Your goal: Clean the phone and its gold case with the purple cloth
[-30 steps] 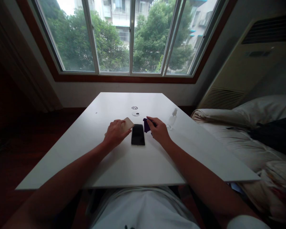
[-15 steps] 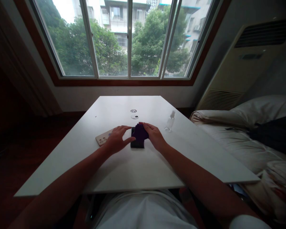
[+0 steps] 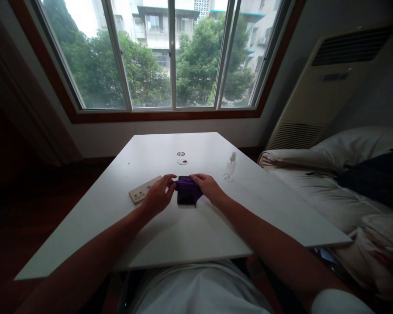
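Observation:
A purple cloth is stretched between my two hands, just above a dark-screened smartphone lying on the white table. My left hand pinches the cloth's left end between thumb and fingers. On the other side, my right hand grips the right end, with a corner hanging down past the phone's edge. The cloth covers the middle of the phone; whether it touches the glass I cannot tell. Partly behind my left hand lies a beige phone case with several camera holes.
The white table stands before a window. A clear spray bottle stands to the right. Two round stickers or discs, a lower one and an upper one, lie beyond the phone. A pale sofa flanks the table's right side.
My left hand has gone from spread fingers to pinching the cloth. The cloth, earlier hanging from my right hand over the phone, is now pulled sideways between both hands.

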Demonstrator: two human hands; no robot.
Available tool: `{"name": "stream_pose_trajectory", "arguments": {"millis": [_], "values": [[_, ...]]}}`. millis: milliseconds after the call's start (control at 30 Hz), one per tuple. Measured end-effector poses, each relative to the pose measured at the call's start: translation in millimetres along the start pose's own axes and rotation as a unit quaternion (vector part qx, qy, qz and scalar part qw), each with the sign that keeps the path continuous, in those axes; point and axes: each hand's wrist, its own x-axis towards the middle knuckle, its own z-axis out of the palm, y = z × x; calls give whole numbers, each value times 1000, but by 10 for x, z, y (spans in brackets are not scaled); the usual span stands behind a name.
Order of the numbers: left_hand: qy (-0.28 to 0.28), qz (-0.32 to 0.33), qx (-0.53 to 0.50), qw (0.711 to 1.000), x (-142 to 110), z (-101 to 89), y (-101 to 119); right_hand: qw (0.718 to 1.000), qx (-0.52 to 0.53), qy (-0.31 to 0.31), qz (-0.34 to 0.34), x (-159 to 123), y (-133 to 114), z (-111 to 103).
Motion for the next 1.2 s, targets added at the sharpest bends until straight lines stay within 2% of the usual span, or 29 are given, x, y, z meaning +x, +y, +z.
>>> {"name": "stream_pose_trajectory", "arguments": {"millis": [167, 300, 400, 500, 600, 800, 1033, 1200], "values": [[8, -14, -13, 1000, -1, -6, 6, 986, -141, -12, -88, -68, -75, -38], [2, -24, -23, 999, -11, -3, 12, 952, -246, -13, -180, -193, -167, 4], [-5, -31, -23, 999, -9, -8, 13, 933, -268, -33, -239, -263, -210, 46], [0, -22, -17, 1000, 4, -14, 6, 916, -289, -101, -258, -309, -223, 76], [4, 5, -20, 1000, 18, -15, -6, 904, -312, -119, -267, -315, -189, 93], [-5, 17, -31, 999, 37, -15, -27, 928, -260, -97, -247, -238, -116, 77], [1, 21, -44, 999, 12, -5, -49, 960, -148, -50, -234, -278, -263, 42], [35, 25, -25, 999, 1, 2, 1, 966, -112, -24, -233, -328, -338, 16]]}}
